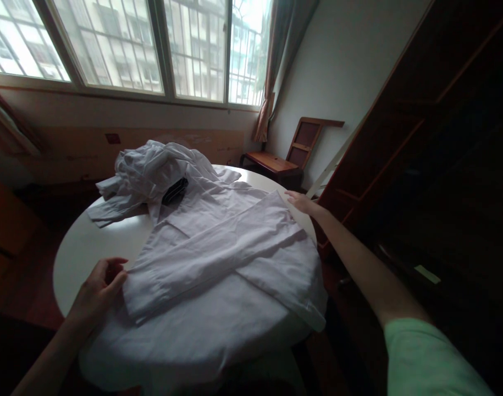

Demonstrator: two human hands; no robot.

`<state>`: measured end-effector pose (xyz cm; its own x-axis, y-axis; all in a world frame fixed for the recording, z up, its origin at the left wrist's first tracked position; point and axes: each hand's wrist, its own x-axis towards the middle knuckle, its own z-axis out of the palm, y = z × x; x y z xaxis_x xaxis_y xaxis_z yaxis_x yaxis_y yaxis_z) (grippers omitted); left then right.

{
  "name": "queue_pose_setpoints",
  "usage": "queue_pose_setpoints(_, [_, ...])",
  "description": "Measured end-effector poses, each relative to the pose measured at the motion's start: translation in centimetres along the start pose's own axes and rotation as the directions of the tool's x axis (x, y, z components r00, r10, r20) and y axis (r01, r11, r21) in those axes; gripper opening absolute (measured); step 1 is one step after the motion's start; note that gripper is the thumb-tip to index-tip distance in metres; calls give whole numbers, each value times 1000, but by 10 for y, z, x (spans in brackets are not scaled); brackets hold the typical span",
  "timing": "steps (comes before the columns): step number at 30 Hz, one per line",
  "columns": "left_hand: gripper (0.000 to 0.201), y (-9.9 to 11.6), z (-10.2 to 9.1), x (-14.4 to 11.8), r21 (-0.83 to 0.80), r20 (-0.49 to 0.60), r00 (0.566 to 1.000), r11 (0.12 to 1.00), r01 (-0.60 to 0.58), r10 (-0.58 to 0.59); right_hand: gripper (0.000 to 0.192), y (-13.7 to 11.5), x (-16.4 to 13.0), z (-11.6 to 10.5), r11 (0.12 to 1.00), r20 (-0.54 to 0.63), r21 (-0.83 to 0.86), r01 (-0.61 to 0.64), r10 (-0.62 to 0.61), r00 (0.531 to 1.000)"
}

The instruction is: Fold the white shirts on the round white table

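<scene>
White shirt (218,247) under both hands, label probably hidden.

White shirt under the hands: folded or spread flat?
Partly folded. The white shirt lies flat on the round table, one sleeve folded across its body.

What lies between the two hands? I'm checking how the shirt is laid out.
In the head view, a folded white sleeve of the spread shirt runs across the round table from the left hand to the right hand.
</scene>
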<state>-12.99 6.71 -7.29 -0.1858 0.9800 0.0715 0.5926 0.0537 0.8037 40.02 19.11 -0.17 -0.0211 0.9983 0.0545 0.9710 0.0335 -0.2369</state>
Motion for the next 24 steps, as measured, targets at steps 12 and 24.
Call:
queue_pose_setpoints(12, [50, 8, -5, -7, -138, 17, 996, 986, 92, -91, 41, 6, 44, 41, 996, -41, -18, -83, 82, 996])
queue_pose_setpoints(24, [58, 9, -1, -13, -14, 17, 998, 998, 55, -55, 34, -15, 100, -1, 934, 261, -350, -71, 170, 950])
